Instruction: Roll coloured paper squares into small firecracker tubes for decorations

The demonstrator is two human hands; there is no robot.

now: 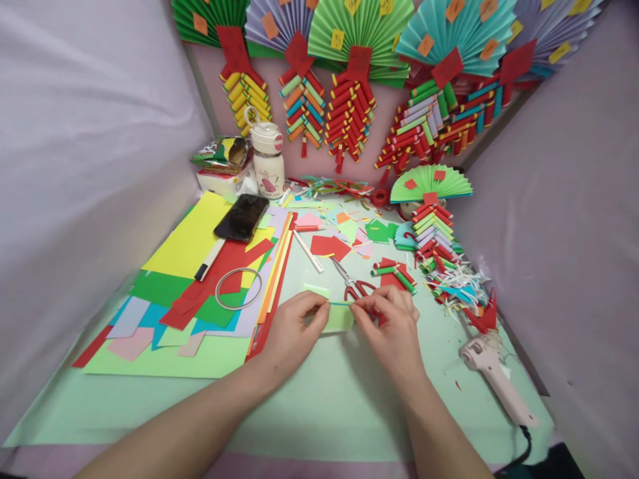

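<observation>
The left hand (294,326) has its thumb and finger pinched together on one end of a small light green paper (339,319). The right hand (394,319) pinches the other end, so the grip is closed on the paper on both sides. The paper is between the two hands, over the desk (309,419), and its top edge shows as a thin blue-green line.

It looks like the step now is rolling or folding that top edge — I can't tell which. The next move seems to need both hands turning the edge evenly, with soft fingers, so the paper stays straight and does not crease.

Just past the hands are scissors (351,283) with red handles, and near them a little pile of red and green paper rolls (397,274). A white pen (308,251) lies next to a piece of red paper (328,247).

On the left is a big stack of colored paper (164,364), with a metal ring (217,293) and a black phone (242,217) on top. On the right lies a glue gun (499,379). At the back stands a white bottle (269,174) — and bright paper fans (359,30) hang on the wall.
</observation>
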